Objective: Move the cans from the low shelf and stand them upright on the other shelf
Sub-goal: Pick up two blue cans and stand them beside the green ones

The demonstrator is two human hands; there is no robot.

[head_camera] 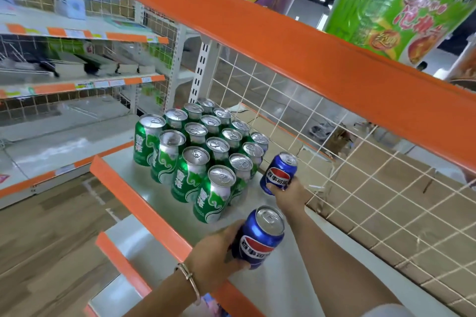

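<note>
Green cans (203,152): upright block on the shelf (134,195).
Left hand (216,257): I see fingers wrapped round a blue can (260,237) above the shelf; bottom hidden.
Right hand (288,195): grips a second blue can (279,172), tilted beside the block. Risk: I judge it could topple neighbours.

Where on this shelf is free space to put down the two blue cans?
Bare shelf lies between the green cans and the wire mesh, and nearer, under the blue can in the left hand. The far left is crowded.
</note>
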